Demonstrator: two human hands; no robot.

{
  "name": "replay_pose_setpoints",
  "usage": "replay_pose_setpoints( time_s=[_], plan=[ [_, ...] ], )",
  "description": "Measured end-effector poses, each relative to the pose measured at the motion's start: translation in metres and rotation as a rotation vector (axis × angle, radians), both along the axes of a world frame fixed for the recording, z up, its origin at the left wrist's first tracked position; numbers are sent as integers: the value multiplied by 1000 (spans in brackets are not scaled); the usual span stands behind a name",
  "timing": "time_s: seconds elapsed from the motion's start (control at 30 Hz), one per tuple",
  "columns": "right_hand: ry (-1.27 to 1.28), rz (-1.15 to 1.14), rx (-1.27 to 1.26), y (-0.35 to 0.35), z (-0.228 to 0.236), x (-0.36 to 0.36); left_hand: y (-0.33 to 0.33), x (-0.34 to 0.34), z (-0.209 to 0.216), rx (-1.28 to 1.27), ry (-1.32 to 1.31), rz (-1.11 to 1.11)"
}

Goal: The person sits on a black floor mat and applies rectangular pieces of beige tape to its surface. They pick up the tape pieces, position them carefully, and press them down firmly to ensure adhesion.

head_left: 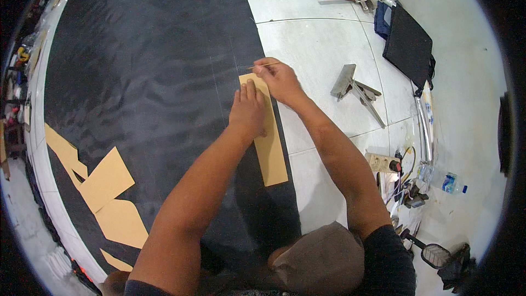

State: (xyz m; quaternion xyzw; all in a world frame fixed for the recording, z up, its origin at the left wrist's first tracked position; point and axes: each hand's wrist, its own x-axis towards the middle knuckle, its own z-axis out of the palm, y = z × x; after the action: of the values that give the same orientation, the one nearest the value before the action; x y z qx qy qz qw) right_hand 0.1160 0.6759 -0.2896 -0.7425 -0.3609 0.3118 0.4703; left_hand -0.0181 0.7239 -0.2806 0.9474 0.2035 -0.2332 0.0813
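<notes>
Black cloth [142,66] lies spread under both hands, with thin pale lines drawn on it. Along its right edge rests a long tan card strip [272,159]. My left hand [248,107] presses down on the upper half of this strip, fingers stretched out flat and holding nothing. Just beyond the strip's far end, my right hand [279,81] pinches a thin tan stick [267,64], perhaps a marking tool; its exact kind is too small to tell. The stick's tip points left, close over the cloth near a pale line.
Several tan card pieces [107,181] lie at the cloth's lower left. White floor tiles [312,44] border the right side, holding metal bracket-like tools [356,87], a black flat bag [408,46], a power strip [383,163] with cords and a plastic bottle [450,182].
</notes>
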Motion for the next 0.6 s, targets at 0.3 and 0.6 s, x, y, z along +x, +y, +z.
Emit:
replay_pose_setpoints(
  time_s=[0.3,0.6],
  plan=[
    [-174,166,-124,27,-10,-3,2,-5,-8,69,-39,-49],
    [-279,234,-89,28,-11,1,-1,-2,-13,112,-68,-51]
  ],
)
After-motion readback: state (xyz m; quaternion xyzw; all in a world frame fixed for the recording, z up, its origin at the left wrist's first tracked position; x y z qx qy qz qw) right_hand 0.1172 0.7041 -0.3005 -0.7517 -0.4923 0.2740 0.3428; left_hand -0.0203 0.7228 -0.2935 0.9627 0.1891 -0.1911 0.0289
